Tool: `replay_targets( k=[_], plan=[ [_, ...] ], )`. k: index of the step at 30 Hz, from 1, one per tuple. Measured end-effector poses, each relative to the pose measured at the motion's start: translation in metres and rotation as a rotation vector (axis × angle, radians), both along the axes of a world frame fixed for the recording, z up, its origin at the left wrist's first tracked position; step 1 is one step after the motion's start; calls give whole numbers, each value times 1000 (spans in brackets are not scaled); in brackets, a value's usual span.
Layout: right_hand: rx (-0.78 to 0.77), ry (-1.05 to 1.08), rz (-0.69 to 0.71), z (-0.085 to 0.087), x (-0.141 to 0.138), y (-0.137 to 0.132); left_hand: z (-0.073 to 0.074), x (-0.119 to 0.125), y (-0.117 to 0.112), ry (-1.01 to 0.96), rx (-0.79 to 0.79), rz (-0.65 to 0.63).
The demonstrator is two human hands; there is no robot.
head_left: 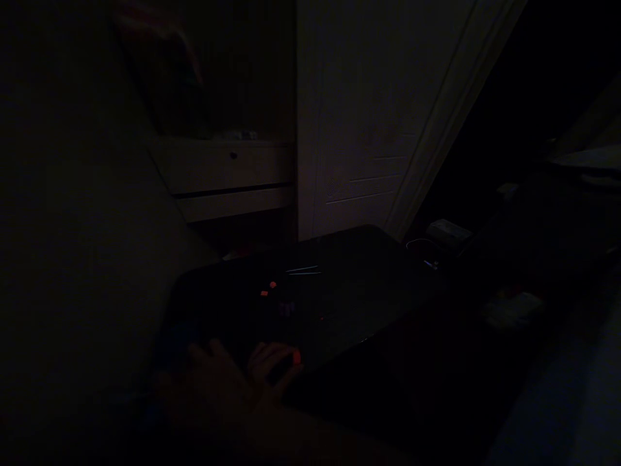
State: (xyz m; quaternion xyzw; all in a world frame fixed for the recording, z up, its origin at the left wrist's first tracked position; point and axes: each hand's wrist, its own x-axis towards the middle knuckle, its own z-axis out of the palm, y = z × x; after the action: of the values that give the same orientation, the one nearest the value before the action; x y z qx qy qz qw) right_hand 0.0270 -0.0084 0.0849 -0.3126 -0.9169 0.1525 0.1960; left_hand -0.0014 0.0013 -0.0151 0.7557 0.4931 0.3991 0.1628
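Small orange-red piece at the right grip's fingertips, at six o'clock on the dark bench

The right grip looks closed on it, thumb below and fingers above; the left grip lies at nine o'clock from it, too dim to tell whether clasped or loose; the piece is probably light and stiff, perhaps smooth enough to slip (the gloom hides its texture); a pinch across its sides, fingertips opposed, should suit it better than a squeeze; the two loose orange-red bits at eleven o'clock look lighter, and fingertips at their edges should serve.
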Motion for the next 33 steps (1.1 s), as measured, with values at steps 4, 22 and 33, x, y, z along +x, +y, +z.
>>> replay_targets(
  k=[4, 22, 33],
  plan=[
    [-9, -17, -106, -8, -1, -2, 0, -2, 0, 23, 50, -3],
    [-417, 393, -329, -31, 200, 17, 18, 3, -8, -54, -31, 15],
    [-365, 391, -431, -50, 198, -5, 14, 5, -8, -40, -30, 115]
  ],
)
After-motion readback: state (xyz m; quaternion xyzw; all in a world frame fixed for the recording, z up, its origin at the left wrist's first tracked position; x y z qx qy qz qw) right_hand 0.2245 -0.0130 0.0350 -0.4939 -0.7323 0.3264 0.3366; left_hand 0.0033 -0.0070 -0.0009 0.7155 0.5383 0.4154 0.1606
